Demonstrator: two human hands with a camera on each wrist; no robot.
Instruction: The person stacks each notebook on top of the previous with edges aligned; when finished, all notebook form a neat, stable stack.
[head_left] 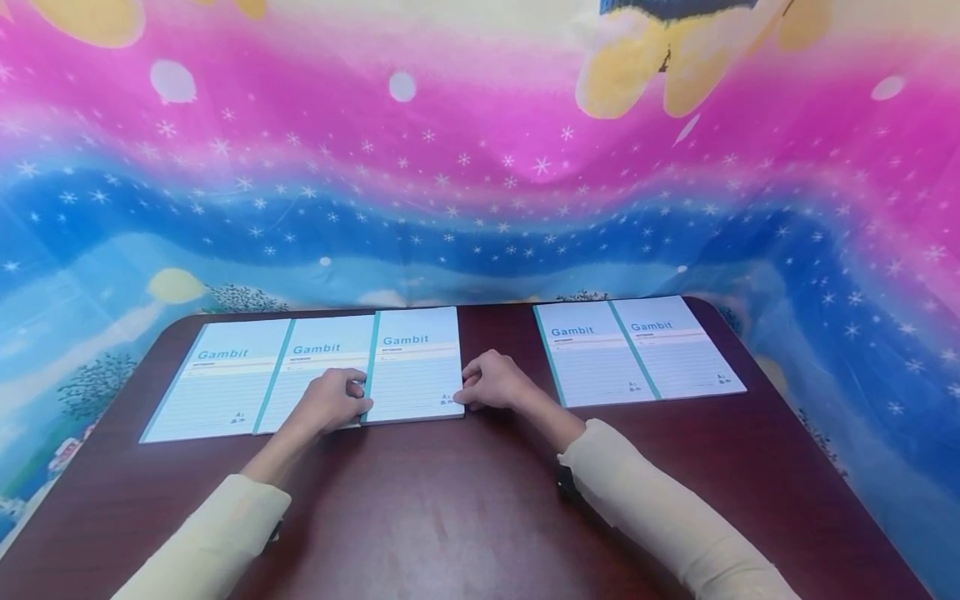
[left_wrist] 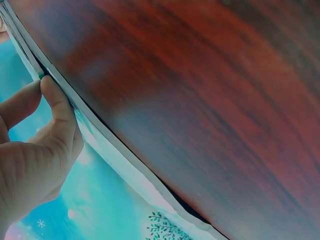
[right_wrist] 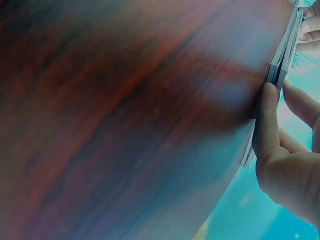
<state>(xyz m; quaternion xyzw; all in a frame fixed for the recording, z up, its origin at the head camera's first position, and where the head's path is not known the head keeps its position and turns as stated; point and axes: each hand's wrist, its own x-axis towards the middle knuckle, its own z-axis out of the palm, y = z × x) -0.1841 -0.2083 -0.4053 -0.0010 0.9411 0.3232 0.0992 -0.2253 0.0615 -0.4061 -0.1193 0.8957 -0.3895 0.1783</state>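
Note:
A white Gambit notebook with a green spine lies between both hands, third from the left in the row. My left hand pinches its spine edge near the front corner, thumb and index finger together. That hand reaches over the second notebook and hides part of it. At the opposite edge, the right hand holds the front right corner with thumb and index finger. In the right wrist view, the held notebook's edge shows layers with a thin gap, right at the fingertips.
Another notebook lies at the far left of the dark wooden table. Two more notebooks, left and right, sit side by side at the right. A patterned cloth hangs behind the table and around its sides.

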